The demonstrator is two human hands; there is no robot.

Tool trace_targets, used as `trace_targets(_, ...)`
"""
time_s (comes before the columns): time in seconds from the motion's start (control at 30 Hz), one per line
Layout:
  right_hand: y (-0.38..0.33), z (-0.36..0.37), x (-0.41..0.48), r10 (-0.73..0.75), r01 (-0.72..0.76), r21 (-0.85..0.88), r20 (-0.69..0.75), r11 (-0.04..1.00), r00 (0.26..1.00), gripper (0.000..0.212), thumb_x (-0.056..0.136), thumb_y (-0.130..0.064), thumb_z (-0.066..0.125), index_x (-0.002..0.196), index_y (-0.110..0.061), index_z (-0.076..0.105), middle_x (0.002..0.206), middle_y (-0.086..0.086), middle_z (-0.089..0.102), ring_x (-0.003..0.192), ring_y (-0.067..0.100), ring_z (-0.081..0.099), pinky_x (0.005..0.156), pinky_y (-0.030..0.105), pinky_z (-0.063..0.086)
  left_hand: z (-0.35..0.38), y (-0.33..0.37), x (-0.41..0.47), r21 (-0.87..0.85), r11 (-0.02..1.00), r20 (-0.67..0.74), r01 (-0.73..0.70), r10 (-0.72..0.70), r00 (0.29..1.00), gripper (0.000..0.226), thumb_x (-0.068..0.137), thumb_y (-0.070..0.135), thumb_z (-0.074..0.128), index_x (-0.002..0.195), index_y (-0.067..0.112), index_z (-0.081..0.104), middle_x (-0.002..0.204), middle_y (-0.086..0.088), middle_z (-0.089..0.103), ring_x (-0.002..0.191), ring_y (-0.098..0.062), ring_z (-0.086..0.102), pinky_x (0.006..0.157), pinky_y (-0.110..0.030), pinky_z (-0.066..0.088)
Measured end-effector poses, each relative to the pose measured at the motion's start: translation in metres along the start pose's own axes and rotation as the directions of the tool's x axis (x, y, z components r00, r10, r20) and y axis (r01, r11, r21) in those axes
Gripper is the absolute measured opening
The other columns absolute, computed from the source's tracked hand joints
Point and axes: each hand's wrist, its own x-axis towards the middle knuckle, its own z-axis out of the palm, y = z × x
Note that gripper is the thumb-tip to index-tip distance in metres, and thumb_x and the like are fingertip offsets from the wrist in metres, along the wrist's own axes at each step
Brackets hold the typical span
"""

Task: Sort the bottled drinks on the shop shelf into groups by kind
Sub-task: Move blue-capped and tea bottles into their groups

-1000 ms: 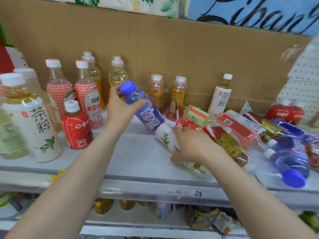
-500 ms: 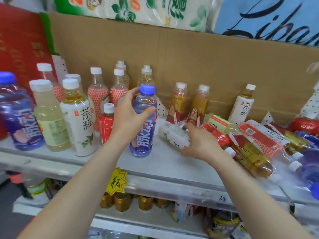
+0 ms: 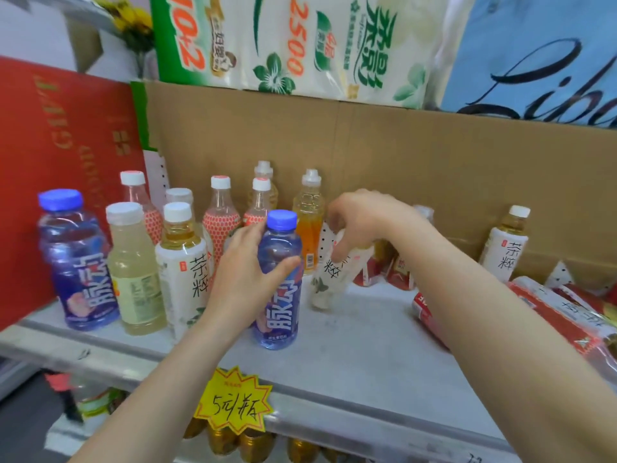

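We now have the blue bottle (image 3: pixel 278 282) upright on the shelf (image 3: pixel 367 345) in our left hand (image 3: pixel 247 275), no longer tipped; our right hand (image 3: pixel 360 218) has raised the white tea bottle (image 3: pixel 329 279) from lying to tilted.

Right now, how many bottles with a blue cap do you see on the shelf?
2: far-left bottle, standing; middle bottle, standing, gripped by the left hand. Others may be hidden.

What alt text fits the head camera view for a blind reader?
A person's left hand holds an upright blue-capped bottle on a grey shop shelf while the right hand grips a tilted white tea bottle by its top. Standing bottles fill the left; toppled bottles lie at the right.
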Motion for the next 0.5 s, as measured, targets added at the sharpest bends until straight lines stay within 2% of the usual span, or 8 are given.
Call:
trace_targets(0.1,-0.012,-0.004,0.017,0.005,0.003,0.064,-0.119,0.998,0.993,0.066,0.059,-0.058,0.088,0.111,-0.028,0.061,0.104,-0.006,0.064,0.094,0.021,0.06,0.075,0.034,0.051,-0.001,-0.002,0.001,-0.015,1.0,0.0,0.007,-0.007,1.0,0.056,0.081,0.039,0.073,0.131,0.024,0.054,0.116,0.01,0.051,0.109,-0.014,0.053,0.088,-0.032,0.045)
trace_targets(0.2,-0.018,0.015,0.022,0.131,-0.052,0.294,-0.256,0.954,0.958,0.062,0.069,-0.045,0.087,0.12,-0.028,0.056,0.107,-0.003,0.06,0.097,0.022,0.058,0.075,0.034,0.049,-0.002,-0.001,-0.001,-0.011,1.0,0.002,0.007,-0.007,1.0,0.059,0.081,0.038,0.074,0.134,0.024,0.052,0.117,0.011,0.05,0.111,-0.011,0.052,0.086,-0.026,0.04)
trace_targets(0.27,-0.018,0.038,0.016,0.233,-0.011,0.523,-0.361,0.853,0.903,0.065,0.071,-0.038,0.087,0.124,-0.029,0.051,0.114,-0.002,0.063,0.1,0.021,0.062,0.08,0.036,0.052,-0.002,0.0,-0.005,-0.042,0.999,0.015,0.009,-0.009,1.0,0.06,0.081,0.039,0.074,0.135,0.028,0.05,0.12,0.011,0.052,0.112,-0.009,0.053,0.087,-0.027,0.042)
trace_targets(0.33,-0.021,0.062,0.005,0.314,0.111,0.705,-0.444,0.7,0.839,0.069,0.074,-0.035,0.086,0.129,-0.029,0.045,0.118,-0.007,0.063,0.1,0.015,0.063,0.084,0.036,0.054,-0.001,0.0,-0.01,-0.089,0.996,0.026,0.021,-0.019,0.999,0.062,0.082,0.04,0.074,0.137,0.033,0.047,0.121,0.012,0.055,0.112,-0.009,0.056,0.09,-0.031,0.047)
trace_targets(0.4,-0.024,0.082,-0.005,0.36,0.158,0.785,-0.44,0.599,0.823,0.071,0.074,-0.04,0.085,0.13,-0.031,0.042,0.116,-0.008,0.063,0.102,0.012,0.063,0.087,0.037,0.055,-0.001,0.0,-0.012,-0.098,0.995,0.04,0.025,-0.021,0.999,0.067,0.081,0.043,0.074,0.14,0.038,0.042,0.122,0.014,0.054,0.114,-0.009,0.056,0.092,-0.033,0.049)
trace_targets(0.5,-0.025,0.098,-0.018,0.306,0.079,0.816,-0.302,0.572,0.903,0.073,0.071,-0.042,0.085,0.129,-0.033,0.043,0.121,-0.009,0.064,0.109,0.014,0.063,0.092,0.042,0.055,-0.003,0.0,-0.014,-0.085,0.996,0.099,0.002,0.006,0.995,0.078,0.076,0.04,0.08,0.139,0.045,0.034,0.119,0.019,0.052,0.113,-0.005,0.055,0.09,-0.028,0.048)
